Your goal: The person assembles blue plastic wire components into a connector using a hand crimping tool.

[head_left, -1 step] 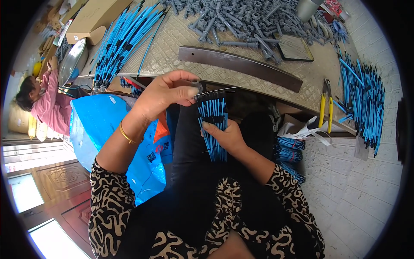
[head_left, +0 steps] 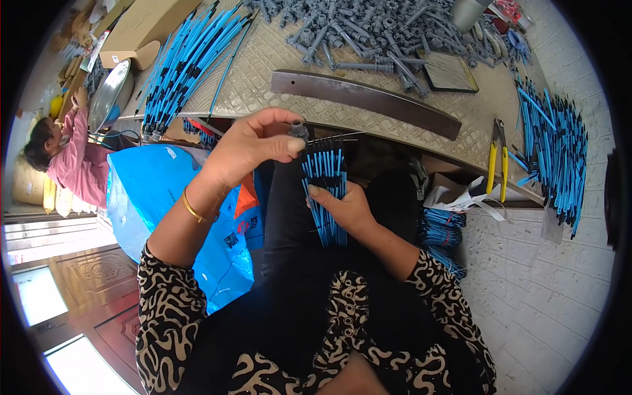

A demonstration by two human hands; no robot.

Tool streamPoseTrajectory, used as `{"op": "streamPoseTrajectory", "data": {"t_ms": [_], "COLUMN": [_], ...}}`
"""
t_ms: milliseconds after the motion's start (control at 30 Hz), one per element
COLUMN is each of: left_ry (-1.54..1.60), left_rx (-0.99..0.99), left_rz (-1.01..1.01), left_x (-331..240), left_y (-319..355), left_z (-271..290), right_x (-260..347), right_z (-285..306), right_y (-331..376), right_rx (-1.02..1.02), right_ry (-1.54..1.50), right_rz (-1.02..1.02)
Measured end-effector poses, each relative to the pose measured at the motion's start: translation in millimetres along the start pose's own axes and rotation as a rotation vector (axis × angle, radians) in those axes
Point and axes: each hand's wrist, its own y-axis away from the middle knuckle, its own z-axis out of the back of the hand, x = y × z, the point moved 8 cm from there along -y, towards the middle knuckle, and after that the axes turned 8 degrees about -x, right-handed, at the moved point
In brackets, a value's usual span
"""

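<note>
Over my lap, my right hand [head_left: 339,204] is closed round a bundle of thin blue and black rods [head_left: 325,164], thumb across the front. Several fine metal wires stick out sideways at the bundle's upper end. Just above that end, my left hand [head_left: 260,141] pinches a small grey plastic fitting [head_left: 299,129] between thumb and fingers. The fitting's ringed end points up, while its lower part is hidden by the thumb. Whether it touches a rod or wire, I cannot tell.
Grey plastic fittings [head_left: 368,33] are heaped on the table [head_left: 263,72], behind a curved dark metal bar [head_left: 368,102]. Blue rods [head_left: 191,66] lie left, more [head_left: 553,151] right. Yellow-handled pliers [head_left: 498,161] lie at the edge. A blue sack [head_left: 171,197] and a person in pink [head_left: 79,155] are left.
The grey fitting in my left hand has tipped up, so more of it shows above the thumb. My right hand and the bundle stay in place.
</note>
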Motion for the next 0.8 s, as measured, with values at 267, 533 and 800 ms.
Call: {"op": "streamPoseTrajectory", "data": {"t_ms": [267,533,800], "left_ry": [-0.055,0.018,0.008], "left_rx": [-0.13,-0.078,-0.049], "left_rz": [-0.117,-0.048,-0.066], "left_x": [-5,3,0], "left_y": [10,3,-2], "left_z": [-8,-4,-7], "right_x": [11,9,10], "right_z": [0,2,3], "right_y": [5,7,7], "right_rx": [-0.069,-0.053,-0.032], "right_ry": [0.054,0.045,0.015], "right_rz": [0.083,0.073,0.056]}}
